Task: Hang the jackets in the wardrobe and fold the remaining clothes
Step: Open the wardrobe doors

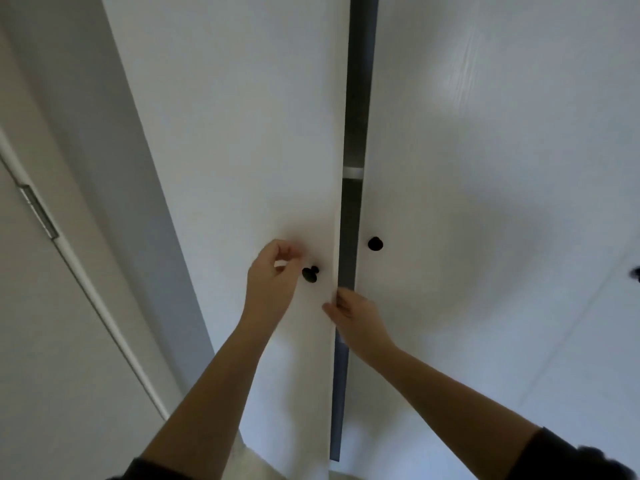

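- The white wardrobe (485,168) fills most of the view, and its top and foot are cut off by the frame.
- A narrow dark gap (356,98) runs down between its left door (242,150) and right door (485,306); the left door stands slightly ajar.
- Inside the gap only a pale crosspiece (352,172) shows. The rest is too dark to make out.
- The left hand (273,275) is left of the gap, fingers curled toward the thumb with nothing seen between them. A black knob (310,274) sits just beside the fingertips, and I cannot tell whether they touch it.
- The right hand (356,317) is at the gap, below that knob. Its fingers are pressed together and hooked round the edge of the left door, with the tips hidden behind it.
- A second black knob (374,243) sits just right of the gap, clear of both hands.
- Far right of the gap, a third dark knob (636,273) is cut off by the frame edge.
- Far left of the gap, a room door (52,341) shows a blurred metal hinge (38,211).
- Dark sleeves (571,455) show only at the bottom edge.
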Action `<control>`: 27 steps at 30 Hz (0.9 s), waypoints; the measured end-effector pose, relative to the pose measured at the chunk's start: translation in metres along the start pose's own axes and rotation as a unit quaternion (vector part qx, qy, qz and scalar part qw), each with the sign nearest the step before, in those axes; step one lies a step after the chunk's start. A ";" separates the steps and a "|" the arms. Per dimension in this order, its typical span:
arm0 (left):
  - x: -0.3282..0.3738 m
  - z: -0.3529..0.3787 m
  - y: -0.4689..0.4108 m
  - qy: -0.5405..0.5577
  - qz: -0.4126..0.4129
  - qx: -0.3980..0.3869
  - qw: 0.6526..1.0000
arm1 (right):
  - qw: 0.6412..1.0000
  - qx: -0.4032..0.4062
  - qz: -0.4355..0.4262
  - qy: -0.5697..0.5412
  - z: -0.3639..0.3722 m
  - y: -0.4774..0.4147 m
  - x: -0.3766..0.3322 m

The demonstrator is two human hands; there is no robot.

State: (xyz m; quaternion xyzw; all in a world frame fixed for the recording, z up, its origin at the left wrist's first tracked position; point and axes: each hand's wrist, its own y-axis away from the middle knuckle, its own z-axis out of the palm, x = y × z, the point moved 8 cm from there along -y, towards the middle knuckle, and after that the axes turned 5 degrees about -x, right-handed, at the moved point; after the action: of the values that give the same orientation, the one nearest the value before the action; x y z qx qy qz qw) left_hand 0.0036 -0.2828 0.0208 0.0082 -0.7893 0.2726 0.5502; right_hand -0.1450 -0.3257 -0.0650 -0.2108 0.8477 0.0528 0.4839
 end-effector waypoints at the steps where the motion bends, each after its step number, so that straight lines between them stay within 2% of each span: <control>1: 0.006 -0.005 0.000 -0.013 0.011 0.032 0.999 | 1.000 0.001 0.003 0.002 0.000 0.002 -0.001; 3: 0.023 -0.010 -0.002 -0.043 0.064 0.069 0.995 | 1.000 0.004 0.010 -0.004 0.001 0.004 -0.003; 5: 0.042 -0.003 -0.007 -0.115 0.104 0.055 0.986 | 1.000 0.013 0.015 -0.007 0.004 0.008 -0.006; 8: 0.060 0.009 -0.014 -0.249 0.106 0.054 0.961 | 0.999 0.032 0.018 -0.002 0.010 0.017 -0.011; 10: 0.064 0.008 -0.013 -0.285 0.085 0.065 0.953 | 0.999 0.038 0.013 0.006 0.017 0.025 -0.016; 15: 0.062 -0.019 0.017 -0.285 0.076 0.040 0.955 | 0.998 0.030 0.017 0.043 0.045 0.047 -0.028; 19: 0.062 -0.060 0.043 -0.284 0.100 0.005 0.954 | 0.992 -0.022 0.049 0.114 0.090 0.060 -0.044; 23: 0.057 -0.112 0.069 -0.232 0.124 -0.038 0.964 | 0.990 -0.069 0.083 0.086 0.148 0.072 -0.073; 27: 0.043 -0.168 0.087 -0.213 0.097 -0.084 0.969 | 0.993 -0.063 0.079 0.067 0.204 0.088 -0.109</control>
State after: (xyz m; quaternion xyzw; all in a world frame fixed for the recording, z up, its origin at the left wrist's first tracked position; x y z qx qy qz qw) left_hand 0.1048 -0.1224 0.0629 -0.0564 -0.9051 0.2493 0.3397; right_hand 0.0301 -0.1533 -0.0900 -0.1761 0.8873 0.1299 0.4059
